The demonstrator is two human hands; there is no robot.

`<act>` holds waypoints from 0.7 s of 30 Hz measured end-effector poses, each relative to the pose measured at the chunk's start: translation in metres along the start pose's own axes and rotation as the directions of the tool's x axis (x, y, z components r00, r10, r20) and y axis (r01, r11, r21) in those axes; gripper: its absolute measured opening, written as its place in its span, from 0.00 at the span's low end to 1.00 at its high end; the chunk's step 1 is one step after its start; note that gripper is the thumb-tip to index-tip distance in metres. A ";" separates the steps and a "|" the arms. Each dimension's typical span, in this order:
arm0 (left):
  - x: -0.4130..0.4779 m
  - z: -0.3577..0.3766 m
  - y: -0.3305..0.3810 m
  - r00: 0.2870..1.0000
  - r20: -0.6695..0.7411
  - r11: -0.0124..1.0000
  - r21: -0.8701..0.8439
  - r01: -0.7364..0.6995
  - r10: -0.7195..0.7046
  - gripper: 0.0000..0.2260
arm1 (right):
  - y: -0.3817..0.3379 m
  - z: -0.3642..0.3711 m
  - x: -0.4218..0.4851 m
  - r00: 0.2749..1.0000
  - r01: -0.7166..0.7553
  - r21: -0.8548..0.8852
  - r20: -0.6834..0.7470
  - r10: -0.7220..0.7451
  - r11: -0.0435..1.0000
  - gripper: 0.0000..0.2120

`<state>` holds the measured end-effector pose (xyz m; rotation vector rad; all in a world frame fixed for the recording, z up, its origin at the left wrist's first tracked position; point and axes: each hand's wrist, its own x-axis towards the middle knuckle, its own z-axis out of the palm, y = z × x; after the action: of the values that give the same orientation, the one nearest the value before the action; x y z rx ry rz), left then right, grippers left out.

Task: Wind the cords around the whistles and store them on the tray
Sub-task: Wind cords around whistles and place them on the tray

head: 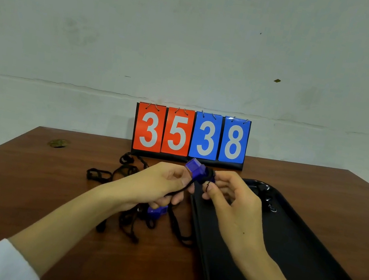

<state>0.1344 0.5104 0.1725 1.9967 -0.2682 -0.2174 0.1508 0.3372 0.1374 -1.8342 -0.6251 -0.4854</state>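
A blue whistle (195,169) is held up above the table between both hands, with black cord wrapped around its far end. My left hand (158,182) grips the cord that runs down from the whistle. My right hand (230,195) pinches the cord-wound end of the whistle between thumb and fingers. A second blue whistle (156,211) lies on the table under my left hand, amid loose black cords (128,226). More tangled cord (111,171) lies further left. The black tray (293,257) sits on the right, and a dark whistle with a metal ring (268,201) lies at its far end.
A flip scoreboard (191,136) reading 3538 stands at the back of the wooden table (22,185) against the wall. A round cable hole (57,143) is at the table's far left.
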 end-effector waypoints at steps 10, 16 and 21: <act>0.002 0.006 0.006 0.992 -0.070 0.968 0.235 -0.088 0.107 0.10 | 0.015 -0.007 0.007 0.996 -0.083 -0.292 -0.050 0.071 0.953 0.06; -0.001 -0.002 0.008 0.965 -0.159 0.874 0.473 -0.112 0.210 0.07 | 0.018 -0.004 0.005 0.981 0.093 -0.414 0.194 -0.012 0.906 0.06; -0.001 -0.012 0.008 0.957 -0.172 0.869 0.479 -0.126 0.234 0.08 | 0.012 -0.003 0.003 0.936 0.171 -0.327 0.348 -0.049 0.930 0.05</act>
<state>0.1359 0.5180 0.1848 2.4290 -0.3872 0.2180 0.1609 0.3315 0.1314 -2.2591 -0.9251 -0.3786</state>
